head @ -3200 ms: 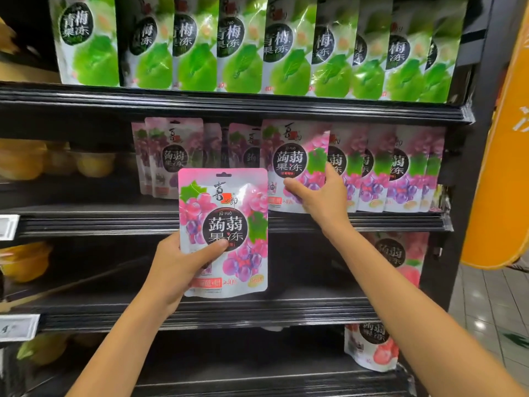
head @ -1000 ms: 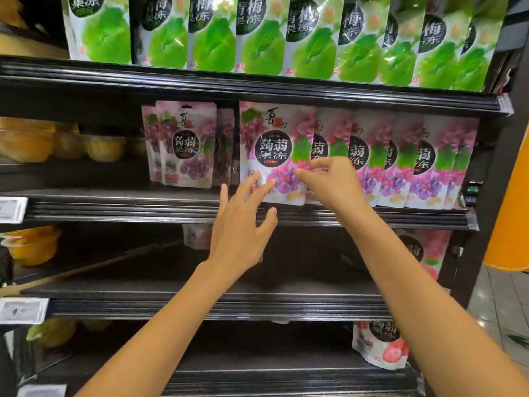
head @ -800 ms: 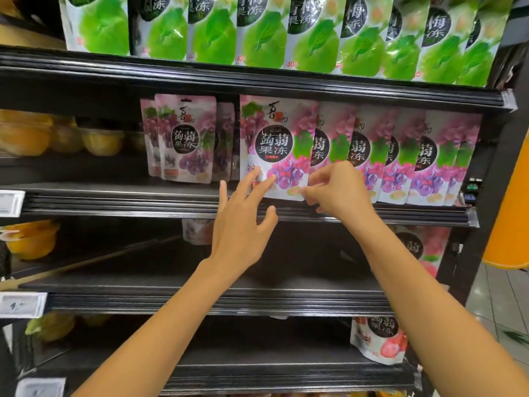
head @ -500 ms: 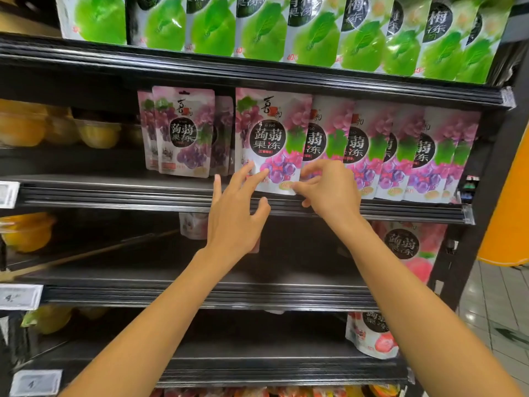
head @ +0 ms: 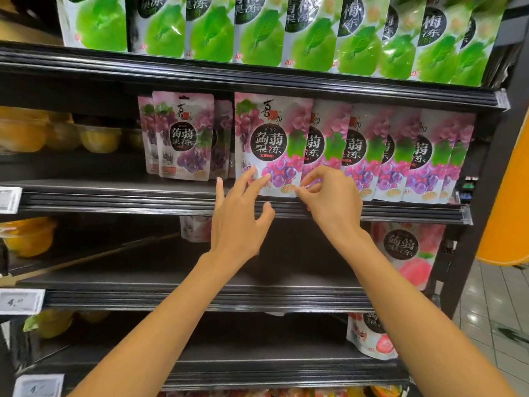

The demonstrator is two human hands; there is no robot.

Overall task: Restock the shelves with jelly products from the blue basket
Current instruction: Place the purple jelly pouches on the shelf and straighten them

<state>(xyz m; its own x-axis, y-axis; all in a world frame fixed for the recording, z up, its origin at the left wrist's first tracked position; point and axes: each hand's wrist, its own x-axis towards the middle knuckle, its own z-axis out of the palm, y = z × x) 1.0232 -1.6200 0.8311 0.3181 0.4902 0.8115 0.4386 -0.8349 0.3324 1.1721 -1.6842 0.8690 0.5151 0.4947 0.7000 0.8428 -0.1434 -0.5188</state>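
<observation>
Front grape jelly pouch (head: 272,144): stands upright on the middle shelf (head: 114,200), centre of the frame, at the left end of a row of like pouches; pink and white, purple grapes, black round label.
Right hand (head: 333,199): centre of the frame, thumb and forefinger pinched on the pouch's lower right corner, other fingers curled.
Left hand (head: 239,222): just left of the right hand, fingers spread; two fingertips touch the pouch's lower left face, thumb held apart below the shelf lip.
Grape pouch row (head: 400,156): overlapping pouches run to the right of the front one, towards the shelf's right end.
Second grape group (head: 183,136): a few pouches set further back, left of centre, apart from the front pouch.
Yellow jelly cups (head: 97,137): left of the frame on the same level, blurred.
Green plum jelly pouches (head: 257,32): fill the top shelf across the upper frame.
Peach jelly pouches (head: 406,253): lower right, one shelf down; another (head: 372,336) stands on the shelf below that.
Price tags (head: 21,300): on the shelf edges at the left of the frame.
Orange pillar (head: 509,196): right edge of the frame, beside the shelf frame.
Blue basket: cannot be seen.
</observation>
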